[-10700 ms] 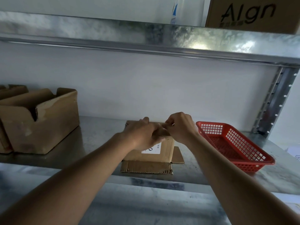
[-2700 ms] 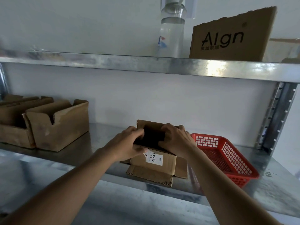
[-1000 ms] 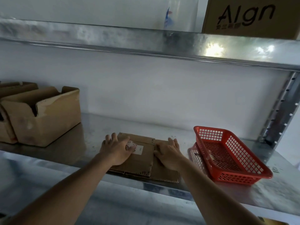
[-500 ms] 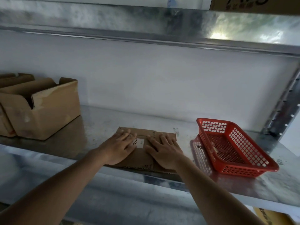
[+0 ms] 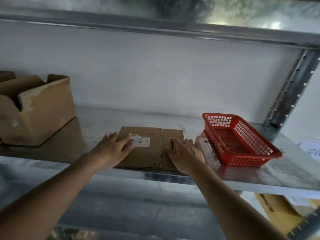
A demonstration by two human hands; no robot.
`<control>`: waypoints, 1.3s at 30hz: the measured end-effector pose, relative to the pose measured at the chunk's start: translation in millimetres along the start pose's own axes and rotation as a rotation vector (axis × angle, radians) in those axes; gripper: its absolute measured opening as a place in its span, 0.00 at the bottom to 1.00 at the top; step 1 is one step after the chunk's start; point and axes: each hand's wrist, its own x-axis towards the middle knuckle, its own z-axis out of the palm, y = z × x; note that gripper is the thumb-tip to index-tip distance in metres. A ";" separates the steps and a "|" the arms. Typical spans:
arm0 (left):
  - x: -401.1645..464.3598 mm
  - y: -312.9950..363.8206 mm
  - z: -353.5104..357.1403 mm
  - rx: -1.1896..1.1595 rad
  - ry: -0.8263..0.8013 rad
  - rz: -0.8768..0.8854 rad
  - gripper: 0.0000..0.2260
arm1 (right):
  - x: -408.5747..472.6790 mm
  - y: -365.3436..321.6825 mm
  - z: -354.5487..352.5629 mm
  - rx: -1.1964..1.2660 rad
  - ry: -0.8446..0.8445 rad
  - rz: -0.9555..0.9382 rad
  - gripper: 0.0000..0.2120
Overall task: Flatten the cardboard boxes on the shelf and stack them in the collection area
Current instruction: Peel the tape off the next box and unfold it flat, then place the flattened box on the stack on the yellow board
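Note:
A flattened cardboard box (image 5: 149, 153) with a white handwritten label lies flat near the front edge of the metal shelf (image 5: 285, 170). My left hand (image 5: 114, 149) presses on its left side with fingers straight, partly over the label. My right hand (image 5: 185, 153) lies flat on its right side, fingers spread. At the left of the shelf stands an open, unflattened cardboard box (image 5: 38, 110), and the corner of another shows at the frame's left edge behind it.
A red plastic basket (image 5: 239, 137) sits just right of the flat box, close to my right hand. The upper shelf (image 5: 155, 16) hangs overhead. A perforated steel upright (image 5: 292, 89) stands at the back right. Yellow cardboard (image 5: 280, 213) shows below the shelf.
The upright box has been collapsed flat on the shelf. In the last half second my hands slid apart from the middle toward its left and right sides.

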 end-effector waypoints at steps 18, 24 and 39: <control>-11.2 22.4 2.2 -0.187 0.124 -0.085 0.27 | -30.0 -8.0 -24.2 0.649 0.139 0.091 0.27; -48.2 32.6 -3.4 -0.285 0.164 -0.072 0.30 | -51.1 -2.4 -19.4 0.696 0.200 0.098 0.33; -139.7 38.8 12.2 -0.943 0.147 0.157 0.66 | -181.3 -9.2 12.2 0.633 0.516 0.318 0.34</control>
